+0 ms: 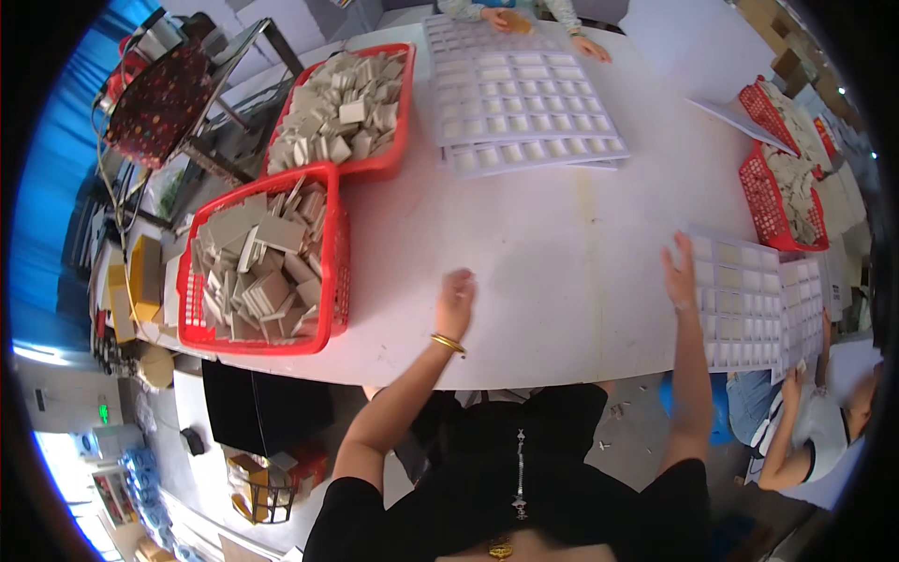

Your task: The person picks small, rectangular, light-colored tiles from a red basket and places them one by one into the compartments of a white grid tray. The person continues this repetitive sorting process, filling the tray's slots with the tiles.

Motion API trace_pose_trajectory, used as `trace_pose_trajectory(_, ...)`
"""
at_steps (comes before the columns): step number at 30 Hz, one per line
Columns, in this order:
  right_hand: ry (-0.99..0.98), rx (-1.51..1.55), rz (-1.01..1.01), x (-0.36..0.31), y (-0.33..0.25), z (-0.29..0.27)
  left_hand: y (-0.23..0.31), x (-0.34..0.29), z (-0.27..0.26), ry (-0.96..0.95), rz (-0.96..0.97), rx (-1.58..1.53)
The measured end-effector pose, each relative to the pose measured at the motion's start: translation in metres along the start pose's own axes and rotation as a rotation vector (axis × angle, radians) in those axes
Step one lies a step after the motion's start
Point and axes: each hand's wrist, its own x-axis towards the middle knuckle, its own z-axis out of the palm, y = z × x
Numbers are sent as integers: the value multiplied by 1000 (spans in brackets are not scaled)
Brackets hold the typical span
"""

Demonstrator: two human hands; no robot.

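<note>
My left hand (455, 302), a gold bangle at its wrist, hovers over the bare white tabletop (534, 281) with its fingers curled together. Whether something small sits in those fingers I cannot make out. Off to the right, my right hand (681, 273) has its fingers apart, beside the left edge of a white grid tray (740, 302) with many square compartments. The nearest container to my left hand is a red plastic basket (334, 258) heaped with flat grey-white pieces. Behind it stands a second red basket (408, 98) of similar pieces.
Stacked white grid trays (534, 103) lie at the far side, where another person's hands (506, 21) work. More red baskets (782, 201) stand at the far right. A person (796, 431) sits by another grid tray (803, 309) on the right. A metal-legged stand (211, 159) borders the left.
</note>
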Motion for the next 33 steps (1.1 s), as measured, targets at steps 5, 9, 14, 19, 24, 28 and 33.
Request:
trace_pose_trajectory(5,-47,26,162,86,56,98,-33,111,-21,219,118,60)
trace_pose_trajectory(9,42,25,513,117,76,155,-57,183,4,193,150,183)
trace_pose_trajectory(14,168,89,512,143,32,195,-49,236,12,339,119,307)
trace_pose_trajectory(19,104,61,563,173,36,194,-35,266,30,370,52,414)
trace_pose_trajectory(24,126,105,520,171,20,187,-31,270,20,355,-27,313)
trace_pose_trajectory(28,111,374,482,159,40,159,-38,265,5,393,-68,-11)
trace_pose_trajectory(33,-49,61,351,78,81,127,-49,173,-20,321,-126,-421)
